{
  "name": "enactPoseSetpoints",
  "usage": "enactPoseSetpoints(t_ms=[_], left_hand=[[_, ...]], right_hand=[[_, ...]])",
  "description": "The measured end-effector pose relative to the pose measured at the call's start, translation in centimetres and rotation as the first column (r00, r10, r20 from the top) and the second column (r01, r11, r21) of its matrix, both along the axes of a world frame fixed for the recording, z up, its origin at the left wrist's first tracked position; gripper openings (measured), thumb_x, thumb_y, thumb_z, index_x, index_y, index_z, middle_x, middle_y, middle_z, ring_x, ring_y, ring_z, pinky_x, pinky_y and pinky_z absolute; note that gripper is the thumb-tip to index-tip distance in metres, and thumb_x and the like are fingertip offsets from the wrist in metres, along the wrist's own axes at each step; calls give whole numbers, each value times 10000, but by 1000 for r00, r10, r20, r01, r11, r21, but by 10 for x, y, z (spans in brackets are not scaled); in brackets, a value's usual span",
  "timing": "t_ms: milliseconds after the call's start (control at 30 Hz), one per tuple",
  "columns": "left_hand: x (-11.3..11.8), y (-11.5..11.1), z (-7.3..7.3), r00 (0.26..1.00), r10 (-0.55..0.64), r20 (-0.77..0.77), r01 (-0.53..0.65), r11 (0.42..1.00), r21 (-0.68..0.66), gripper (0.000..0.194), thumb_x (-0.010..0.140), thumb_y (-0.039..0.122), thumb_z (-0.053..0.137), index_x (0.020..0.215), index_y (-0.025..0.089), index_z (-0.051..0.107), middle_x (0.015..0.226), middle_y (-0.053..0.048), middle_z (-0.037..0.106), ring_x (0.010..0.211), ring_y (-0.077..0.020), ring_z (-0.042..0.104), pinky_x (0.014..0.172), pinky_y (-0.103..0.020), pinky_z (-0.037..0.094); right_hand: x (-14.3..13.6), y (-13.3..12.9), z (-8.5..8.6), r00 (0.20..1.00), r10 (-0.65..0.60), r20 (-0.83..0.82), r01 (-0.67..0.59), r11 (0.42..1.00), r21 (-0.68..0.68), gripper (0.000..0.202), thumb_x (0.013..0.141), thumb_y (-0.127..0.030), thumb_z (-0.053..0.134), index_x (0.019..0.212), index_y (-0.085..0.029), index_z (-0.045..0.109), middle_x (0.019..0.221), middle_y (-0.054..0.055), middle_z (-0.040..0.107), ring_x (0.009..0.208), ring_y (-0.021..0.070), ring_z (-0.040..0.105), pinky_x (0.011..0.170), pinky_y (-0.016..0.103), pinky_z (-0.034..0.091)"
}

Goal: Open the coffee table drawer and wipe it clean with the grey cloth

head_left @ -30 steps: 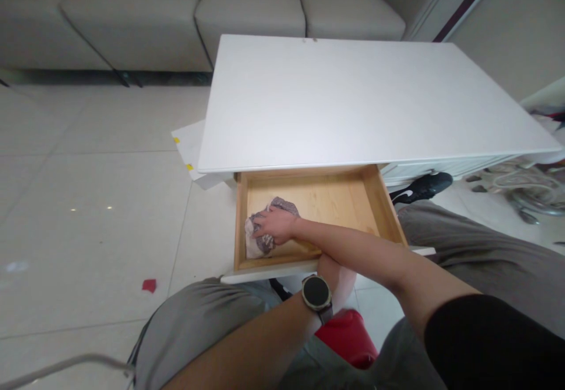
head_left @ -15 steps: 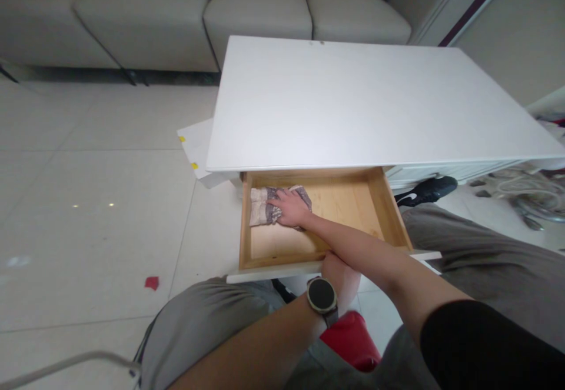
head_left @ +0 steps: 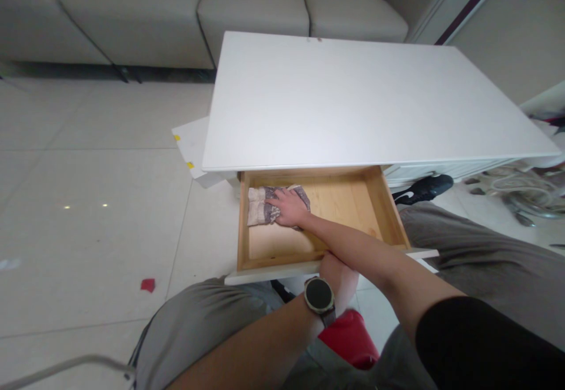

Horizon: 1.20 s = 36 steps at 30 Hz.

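Observation:
A wooden drawer (head_left: 353, 202) is pulled out from under the white tabletop (head_left: 371, 102). My right hand (head_left: 289, 206) lies inside it with fingers spread, pressing on a folded patterned cloth (head_left: 260, 210) on the left part of the drawer bottom. My right forearm crosses above my left hand (head_left: 339, 275), which is at the drawer's white front panel (head_left: 269, 273). The left hand's fingers are hidden by that panel and the right arm. A round dark-faced watch (head_left: 319, 296) is on my left wrist.
Behind the table stands a grey sofa (head_left: 256, 19). A white panel with yellow marks (head_left: 194, 149) juts out at the table's left. Below my left wrist is a red object (head_left: 353, 340); a red scrap (head_left: 148, 285) lies on the tiles. Coiled hoses (head_left: 529, 187) are at right.
The whole view has shifted slightly, so the scene sits a little further left. Both hands and the cloth keep about the same places relative to the drawer.

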<state>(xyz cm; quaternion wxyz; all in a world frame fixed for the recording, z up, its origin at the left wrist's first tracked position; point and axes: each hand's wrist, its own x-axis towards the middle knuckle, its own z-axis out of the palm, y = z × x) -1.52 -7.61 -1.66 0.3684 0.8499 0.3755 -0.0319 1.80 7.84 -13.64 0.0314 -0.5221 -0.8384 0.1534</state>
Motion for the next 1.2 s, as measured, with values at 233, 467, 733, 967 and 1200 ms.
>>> enactPoseSetpoints(t_ms=[233,467,733,967,1200], left_hand=[[-2,-2,-1,999,-4,35,3,1000,14,391,947,124,445,1183,123,757,1152,-152,764,1043,-323,713,870,-430,591],[1,-6,-10,998,11,57,-14,998,59,362,938,113,492,1161,169,772,1084,-121,782,1017,-299,720,866,-407,593],[3,-7,-16,998,1,62,-7,996,89,340,949,126,494,1106,159,794,1083,-122,783,1003,-306,730,873,-432,602],[3,-7,-13,998,23,59,-28,995,100,358,949,123,487,1150,158,781,1189,-123,755,1032,-315,728,840,-427,612],[3,-6,-11,998,24,52,-29,995,99,342,944,132,510,1128,168,796,1083,-126,784,993,-300,733,847,-409,611]], right_hand=[[0,-1,0,1000,-5,-12,5,1000,14,629,783,-348,673,1401,-266,586,1276,127,530,1184,333,434,986,484,359],[1,-1,-3,1000,-7,-26,8,999,48,639,756,-327,691,1385,-271,595,1259,123,543,1169,333,448,971,480,374],[2,-1,-4,1000,-6,-28,8,999,53,630,765,-350,685,1383,-272,596,1270,125,540,1174,338,448,964,484,374],[1,0,-3,1000,-8,-15,9,999,45,632,763,-339,683,1386,-271,595,1264,124,543,1173,334,450,965,482,376],[1,0,-2,1000,-10,-18,10,999,32,644,761,-343,693,1392,-265,588,1275,127,538,1181,332,444,980,481,369]])
